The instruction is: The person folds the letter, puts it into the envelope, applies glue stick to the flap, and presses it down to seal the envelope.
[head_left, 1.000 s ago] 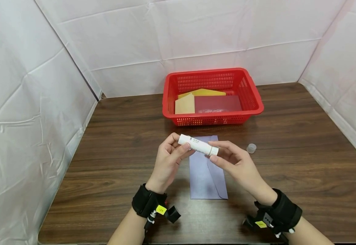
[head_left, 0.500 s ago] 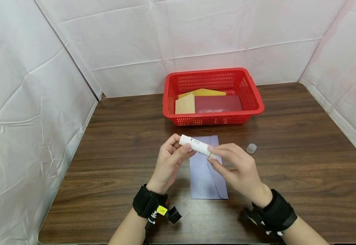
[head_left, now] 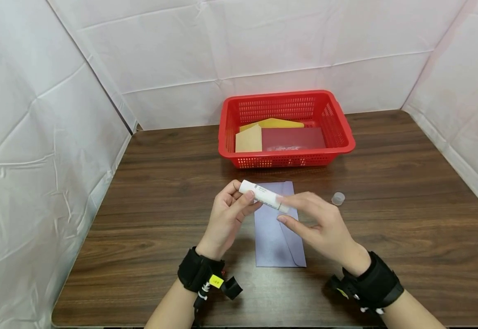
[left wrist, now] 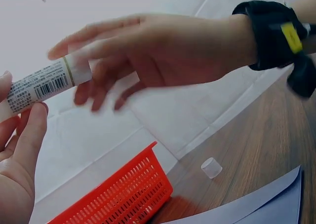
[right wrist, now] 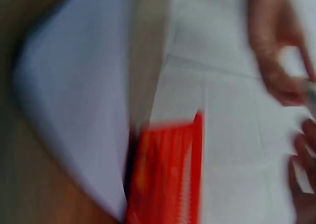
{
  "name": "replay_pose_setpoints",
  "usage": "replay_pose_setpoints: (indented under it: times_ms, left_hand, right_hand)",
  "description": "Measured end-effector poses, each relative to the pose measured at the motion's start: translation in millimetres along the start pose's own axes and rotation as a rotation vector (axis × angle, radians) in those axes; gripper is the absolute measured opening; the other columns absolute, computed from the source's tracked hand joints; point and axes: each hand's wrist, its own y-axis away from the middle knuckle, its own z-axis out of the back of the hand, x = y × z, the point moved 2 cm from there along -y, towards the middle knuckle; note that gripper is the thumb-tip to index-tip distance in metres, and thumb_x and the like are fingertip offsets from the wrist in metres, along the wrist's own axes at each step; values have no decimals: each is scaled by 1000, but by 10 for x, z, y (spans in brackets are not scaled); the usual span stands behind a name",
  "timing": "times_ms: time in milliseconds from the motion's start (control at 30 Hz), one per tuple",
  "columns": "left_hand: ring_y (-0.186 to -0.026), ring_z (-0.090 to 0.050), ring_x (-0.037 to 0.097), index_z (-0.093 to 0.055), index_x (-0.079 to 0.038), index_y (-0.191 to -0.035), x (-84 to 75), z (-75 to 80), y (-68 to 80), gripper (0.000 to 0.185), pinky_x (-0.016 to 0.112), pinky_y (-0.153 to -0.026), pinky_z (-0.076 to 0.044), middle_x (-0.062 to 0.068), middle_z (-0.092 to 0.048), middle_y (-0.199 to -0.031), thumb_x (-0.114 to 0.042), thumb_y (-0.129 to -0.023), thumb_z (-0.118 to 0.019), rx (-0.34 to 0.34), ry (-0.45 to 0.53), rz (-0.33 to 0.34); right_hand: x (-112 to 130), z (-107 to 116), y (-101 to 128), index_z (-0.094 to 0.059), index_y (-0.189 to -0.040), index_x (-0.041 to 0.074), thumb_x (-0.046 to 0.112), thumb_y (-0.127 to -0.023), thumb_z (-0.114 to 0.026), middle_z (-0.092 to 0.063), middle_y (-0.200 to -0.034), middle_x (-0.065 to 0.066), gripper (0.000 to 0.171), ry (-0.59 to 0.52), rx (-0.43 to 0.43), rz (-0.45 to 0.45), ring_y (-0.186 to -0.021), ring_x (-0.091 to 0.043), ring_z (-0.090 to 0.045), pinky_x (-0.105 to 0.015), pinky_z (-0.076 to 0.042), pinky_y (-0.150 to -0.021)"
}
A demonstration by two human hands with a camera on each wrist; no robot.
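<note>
Glue stick (head_left: 263,196) held level above the lavender envelope (head_left: 277,228), mid-worktop (head_left: 160,192). Left hand (head_left: 226,217) grips its base end, fingers curled round. Right hand (head_left: 317,224) at the tube's 3 o'clock end, fingers extended and relaxed, touching the tip, clamping nothing. Clear cap (head_left: 338,198) lies off at 3 o'clock; red basket (head_left: 284,157) at 12. Judged step: stick uncapped, being readied. Next move likely needs the tip brought down onto the envelope flap.
</note>
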Motion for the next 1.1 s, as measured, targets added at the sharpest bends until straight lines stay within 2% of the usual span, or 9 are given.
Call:
replay_pose_setpoints:
  times_ms: [100, 200, 333, 500, 600, 667, 767, 900, 1100]
  left_hand:
    - [-97, -64, 13, -55, -9, -99, 10, 1, 4, 10, 34, -93, -55, 2, -65, -100, -12, -97, -65, -2, -10, 1]
    - [-98, -64, 14, -56, -10, -99, 17, -2, 6, 7, 35, -93, -55, 3, -65, -101, -9, -97, -62, -3, -45, 1]
    - [-99, -65, 14, -56, -10, -100, 26, -14, 3, 7, 35, -93, -55, 4, -65, -102, -5, -97, -60, -14, -73, 0]
    - [-98, -66, 14, -56, -8, -101, 16, -25, 13, 10, 35, -92, -55, 5, -65, -102, 0, -96, -59, -31, -88, -2]
    - [-98, -65, 14, -56, -8, -101, 10, -27, 14, 9, 35, -92, -55, 5, -65, -102, 0, -96, -60, -28, -86, 0]
    - [-98, -65, 14, -56, -8, -101, 14, -28, 11, 9, 34, -92, -55, 4, -65, -102, -2, -97, -59, -23, -82, 3]
    - [-98, -65, 14, -57, -8, -101, 18, -27, 11, 8, 34, -92, -55, 5, -65, -102, -2, -96, -59, -22, -77, 10]
    - [-98, -66, 15, -57, -8, -101, 21, -44, 17, 8, 34, -92, -55, 6, -65, -102, -2, -97, -59, -21, -78, 32]
    - [-99, -65, 15, -57, -7, -101, 0, -81, 9, 6, 36, -93, -54, 6, -66, -102, -5, -97, -61, -9, -75, 46]
  right_hand:
    - [-25, -5, 56, -55, -143, 9, 18, -104, -59, -72, -111, -7, 40, -343, 86, -405, -97, -18, -69, -28, -52, -83]
    - [-45, -35, 64, -50, -145, 10, 13, -108, -48, -68, -110, -11, 38, -617, 100, -648, -98, -22, -70, -33, -54, -89]
    - [-74, -64, 45, -51, -135, 6, 17, -108, -47, -63, -111, -12, 29, -836, 52, -786, -93, -18, -69, -34, -55, -92]
    - [-71, -71, 38, -53, -117, 10, 11, -106, -51, -68, -103, -7, 11, -811, 5, -832, -90, -16, -71, -32, -54, -91]
    - [-45, -55, 37, -54, -115, 9, 7, -103, -56, -73, -101, -6, 12, -668, 3, -739, -92, -20, -72, -31, -54, -91]
    - [-29, -34, 37, -56, -114, 8, 12, -102, -62, -75, -100, -5, 14, -482, 17, -583, -91, -19, -71, -26, -52, -86]
    - [-19, -17, 22, -61, -111, 3, 23, -101, -64, -73, -103, -8, 23, -83, 38, -204, -90, -21, -69, -27, -53, -77]
    - [-21, -3, 4, -65, -106, 0, 24, -103, -61, -71, -100, -14, 25, 417, -50, 279, -83, -27, -66, -36, -54, -68]
    - [-9, 8, -22, -69, -103, 2, 8, -100, -60, -72, -98, -18, 11, 616, -174, 516, -72, -32, -60, -40, -51, -61]
